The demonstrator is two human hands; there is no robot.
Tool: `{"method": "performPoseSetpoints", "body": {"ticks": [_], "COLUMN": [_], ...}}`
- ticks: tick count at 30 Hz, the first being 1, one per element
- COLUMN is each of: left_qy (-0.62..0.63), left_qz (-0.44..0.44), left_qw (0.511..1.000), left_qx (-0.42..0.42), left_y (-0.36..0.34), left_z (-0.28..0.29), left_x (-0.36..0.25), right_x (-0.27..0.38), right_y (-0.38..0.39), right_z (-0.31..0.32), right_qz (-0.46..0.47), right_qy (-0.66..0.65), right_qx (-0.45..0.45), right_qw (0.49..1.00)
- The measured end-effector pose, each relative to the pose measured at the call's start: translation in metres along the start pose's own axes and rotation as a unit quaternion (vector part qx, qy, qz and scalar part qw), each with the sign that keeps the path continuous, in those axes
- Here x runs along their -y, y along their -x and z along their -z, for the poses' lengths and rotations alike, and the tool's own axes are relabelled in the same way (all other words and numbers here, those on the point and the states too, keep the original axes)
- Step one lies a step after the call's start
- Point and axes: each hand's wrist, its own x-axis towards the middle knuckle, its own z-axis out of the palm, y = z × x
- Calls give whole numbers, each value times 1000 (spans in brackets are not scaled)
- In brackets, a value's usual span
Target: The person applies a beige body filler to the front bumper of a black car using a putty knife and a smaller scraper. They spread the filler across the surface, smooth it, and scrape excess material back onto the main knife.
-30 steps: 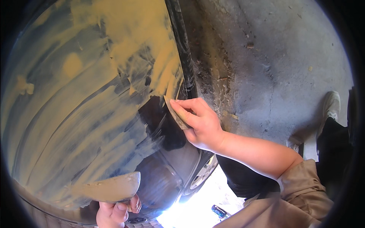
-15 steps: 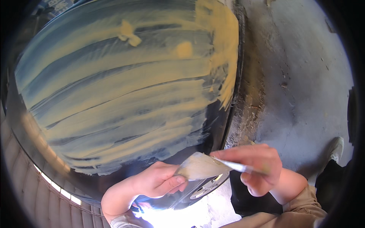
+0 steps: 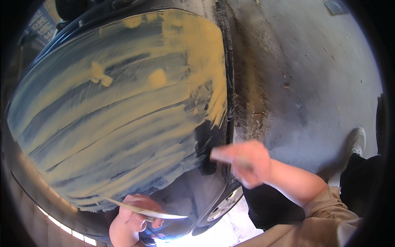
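A dark car body panel [image 3: 177, 197] fills the left and middle of the view, streaked with yellow filler putty [image 3: 123, 111]. My left hand [image 3: 142, 201] is closed on a thin putty spreader [image 3: 170, 215], turned almost edge-on, over the panel's near edge. Out over the panel's right edge, my right hand [image 3: 250, 162] is closed and smeared by motion. A second putty spreader [image 3: 217, 155] in it shows only as a blurred pale edge by the fingertips, close to a bare dark patch of the panel.
A wheel [image 3: 224, 206] sits below the panel's near right corner. Grey concrete floor [image 3: 312, 90], stained along the car, lies to the right. A shoe [image 3: 357, 142] and a dark trouser leg show at the right. A ribbed shutter-like surface [image 3: 31, 206] runs along the lower left.
My hands have moved apart; the two spreaders no longer meet. My left hand moved left and down, turning its spreader edge-on. My right hand moved left and up toward the panel. The view shifted.
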Motion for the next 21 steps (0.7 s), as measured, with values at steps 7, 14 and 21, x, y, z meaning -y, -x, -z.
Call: {"method": "performPoseSetpoints", "body": {"ticks": [7, 14, 21], "left_qy": [21, -25, 18], "left_qz": [15, 15, -28], "left_qw": [999, 997, 998], "left_qx": [-30, -72, -61], "left_y": [-3, -9, -2], "left_z": [-8, -10, -3], "left_x": [7, 7, 15], "right_x": [-97, -115, -89], "right_y": [3, -10, -5], "right_z": [10, -1, -17], "right_qz": [-340, -375, -283], "right_qy": [24, 24, 104], "right_qx": [-290, -203, -199], "right_qw": [894, 904, 933]}}
